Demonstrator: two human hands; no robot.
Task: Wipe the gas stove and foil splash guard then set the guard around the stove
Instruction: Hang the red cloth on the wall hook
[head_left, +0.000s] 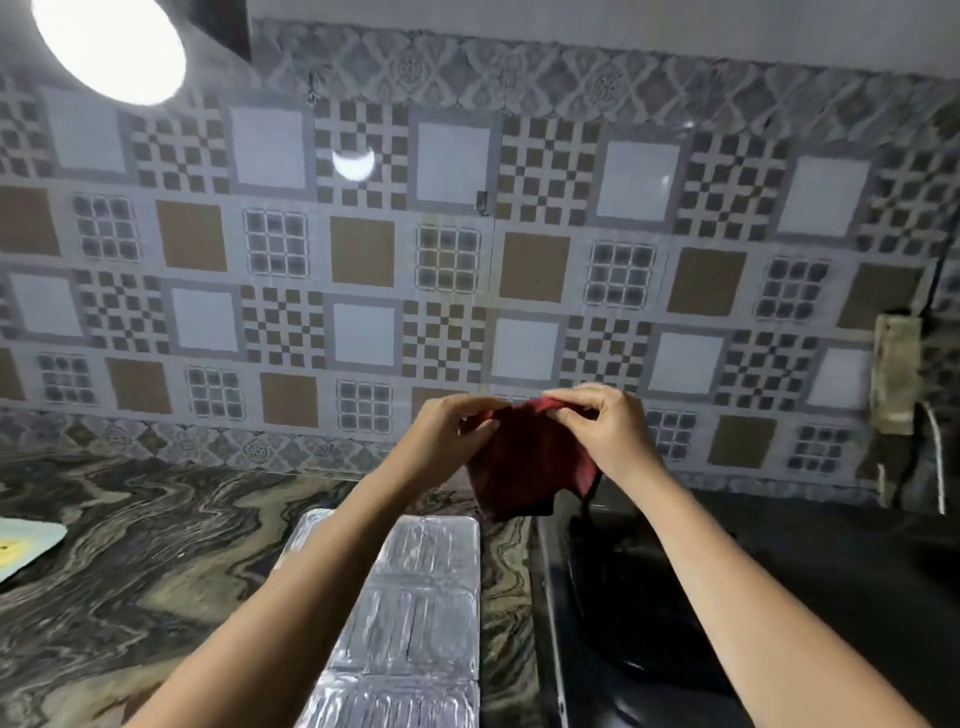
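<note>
A dark red cloth (524, 467) hangs in the air in front of the tiled wall. My left hand (452, 436) pinches its upper left edge and my right hand (602, 431) pinches its upper right edge. Below my left forearm the folded foil splash guard (421, 613) lies flat on the marbled counter (130, 561). The black gas stove (810, 597) sits to the right of the guard, under my right forearm, with a dark burner area partly hidden by the arm.
A patterned tile wall (363, 270) backs the counter. A pale green plate (26, 545) lies at the far left edge. A beige wall box (896, 374) with cables is mounted at the right, above the stove.
</note>
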